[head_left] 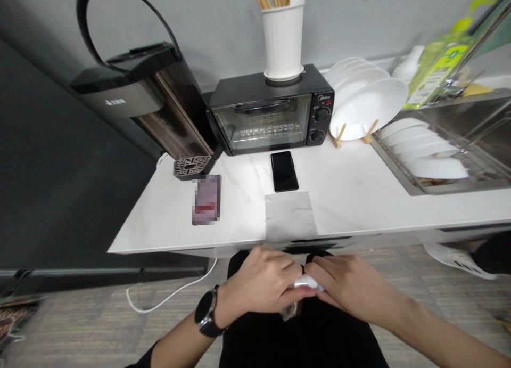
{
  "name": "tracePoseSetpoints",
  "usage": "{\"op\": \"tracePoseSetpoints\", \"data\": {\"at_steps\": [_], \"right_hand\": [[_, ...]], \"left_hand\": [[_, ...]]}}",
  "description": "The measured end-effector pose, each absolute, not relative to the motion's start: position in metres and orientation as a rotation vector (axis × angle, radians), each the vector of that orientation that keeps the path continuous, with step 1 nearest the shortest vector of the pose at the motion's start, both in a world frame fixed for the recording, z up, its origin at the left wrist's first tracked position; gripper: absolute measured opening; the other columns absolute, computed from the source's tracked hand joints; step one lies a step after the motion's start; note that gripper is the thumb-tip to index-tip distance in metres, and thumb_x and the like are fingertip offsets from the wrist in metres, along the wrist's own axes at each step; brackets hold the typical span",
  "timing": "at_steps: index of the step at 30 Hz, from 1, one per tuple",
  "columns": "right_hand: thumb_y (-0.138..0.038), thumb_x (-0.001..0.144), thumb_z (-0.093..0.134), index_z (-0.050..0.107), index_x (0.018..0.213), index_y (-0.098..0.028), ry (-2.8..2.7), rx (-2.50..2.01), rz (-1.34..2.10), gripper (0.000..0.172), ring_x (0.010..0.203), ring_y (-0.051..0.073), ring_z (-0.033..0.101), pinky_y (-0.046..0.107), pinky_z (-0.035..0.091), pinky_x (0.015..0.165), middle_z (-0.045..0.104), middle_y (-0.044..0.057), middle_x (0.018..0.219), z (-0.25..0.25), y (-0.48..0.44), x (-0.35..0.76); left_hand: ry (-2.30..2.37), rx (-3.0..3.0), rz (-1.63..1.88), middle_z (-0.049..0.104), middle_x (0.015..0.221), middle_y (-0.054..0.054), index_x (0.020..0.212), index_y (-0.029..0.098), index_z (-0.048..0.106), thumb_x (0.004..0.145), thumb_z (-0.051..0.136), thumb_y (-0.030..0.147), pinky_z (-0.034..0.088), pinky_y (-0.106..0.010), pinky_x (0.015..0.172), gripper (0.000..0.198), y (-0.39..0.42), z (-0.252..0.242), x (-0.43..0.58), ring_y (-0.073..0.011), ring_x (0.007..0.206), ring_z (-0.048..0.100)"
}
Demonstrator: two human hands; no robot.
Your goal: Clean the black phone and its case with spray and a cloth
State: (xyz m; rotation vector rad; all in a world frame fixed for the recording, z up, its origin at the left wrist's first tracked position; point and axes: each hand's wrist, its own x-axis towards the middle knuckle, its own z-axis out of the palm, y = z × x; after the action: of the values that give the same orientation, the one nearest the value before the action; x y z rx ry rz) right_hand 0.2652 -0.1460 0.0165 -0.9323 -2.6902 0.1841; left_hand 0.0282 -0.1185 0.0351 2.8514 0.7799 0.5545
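Both my hands meet in front of my body, below the edge of the white counter point(359, 197). My left hand point(263, 283), with a black watch on its wrist, is closed around a small white object point(305, 283). My right hand point(347, 288) pinches the same white object from the other side. What the object is cannot be made out. A grey cloth point(289, 216) lies flat on the counter just above my hands, and a black phone point(284, 171) lies behind it.
A black toaster oven point(271, 112) carries a white utensil holder point(282, 40). A dark water dispenser point(151, 101) stands at left, with a second phone point(206, 199) in front of it. White plates point(367, 99) stand in a rack beside the sink point(459, 139). A white cable point(167, 296) trails over the floor.
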Motion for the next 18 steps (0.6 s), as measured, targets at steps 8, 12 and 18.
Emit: {"op": "tracePoseSetpoints", "data": {"at_steps": [8, 12, 18], "right_hand": [[-0.023, 0.105, 0.049, 0.055, 0.095, -0.024, -2.612, -1.04, 0.055, 0.011, 0.055, 0.019, 0.067, 0.032, 0.035, 0.052, 0.068, -0.002, 0.073, 0.009, -0.134, 0.308], [-0.042, 0.107, 0.053, 0.06, 0.102, -0.026, -2.336, -1.482, 0.297, 0.018, 0.051, 0.018, 0.064, 0.029, 0.037, 0.053, 0.067, -0.003, 0.065, -0.004, -0.117, 0.367], [-0.053, 0.105, 0.051, 0.058, 0.088, -0.026, -2.043, -1.583, 0.661, 0.033, 0.057, 0.016, 0.053, 0.03, 0.041, 0.058, 0.056, -0.003, 0.064, -0.003, -0.109, 0.369]], "left_hand": [[0.887, 2.81, 0.73, 0.05, 0.057, 0.004, 0.068, 0.021, 0.05, 0.113, 0.043, 0.047, 0.028, -0.034, 0.052, 0.052, -0.116, 0.044, -0.013, -0.0121, 0.048, 0.045], [1.077, 2.84, 0.58, 0.053, 0.06, 0.004, 0.07, 0.021, 0.049, 0.11, 0.05, 0.052, 0.03, -0.03, 0.054, 0.051, -0.107, 0.044, -0.055, -0.0117, 0.051, 0.048], [1.2, 2.778, 0.493, 0.06, 0.067, 0.004, 0.077, 0.021, 0.055, 0.111, 0.05, 0.047, 0.034, -0.027, 0.058, 0.044, -0.102, 0.027, -0.064, -0.0118, 0.056, 0.056]]}}
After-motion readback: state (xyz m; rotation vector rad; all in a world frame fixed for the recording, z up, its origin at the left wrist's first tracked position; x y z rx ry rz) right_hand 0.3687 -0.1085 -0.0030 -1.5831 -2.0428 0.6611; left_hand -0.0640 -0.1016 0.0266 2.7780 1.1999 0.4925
